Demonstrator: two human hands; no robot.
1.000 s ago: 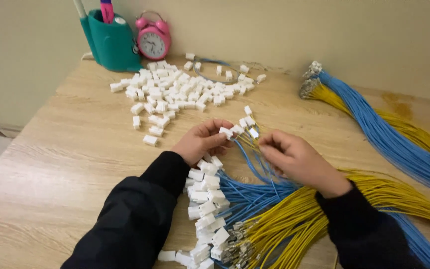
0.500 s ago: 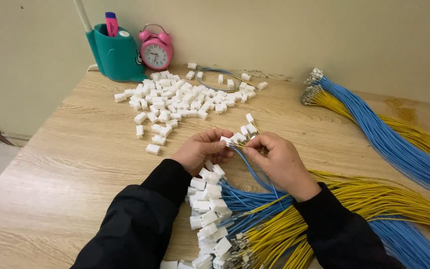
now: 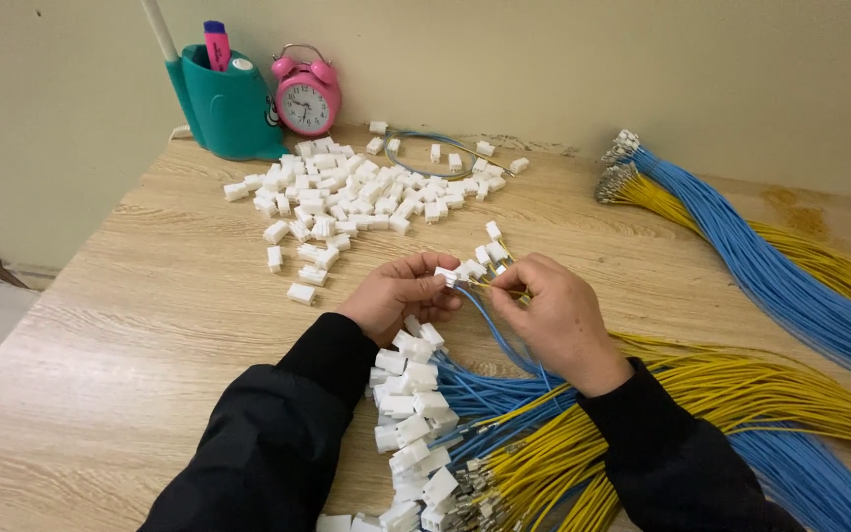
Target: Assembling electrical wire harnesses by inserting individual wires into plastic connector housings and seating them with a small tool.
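While the desk edge runs bare at far left, a teal pen holder (image 3: 221,103) and a pink alarm clock (image 3: 306,96) sit upper left against the wall. Just right of them, a loose heap of white connector housings (image 3: 347,192) spreads across the wooden table (image 3: 150,325).

Centre frame: your left hand (image 3: 398,296) pinches one white housing (image 3: 446,276) at the fingertips, other fingers curled. Your right hand (image 3: 556,313) is closed narrow on a blue wire (image 3: 490,330) and a thin yellow one, tips aimed at the housing. The two hands nearly touch.

My read: seat the terminals squarely. Keep the housing's open face turned toward the wire, hold the wire close behind its metal end so it does not buckle, and push straight.

Below centre, finished housings on blue and yellow leads (image 3: 416,433) pile up. Right side: long bundles of blue wires (image 3: 770,276) and yellow wires (image 3: 819,394).
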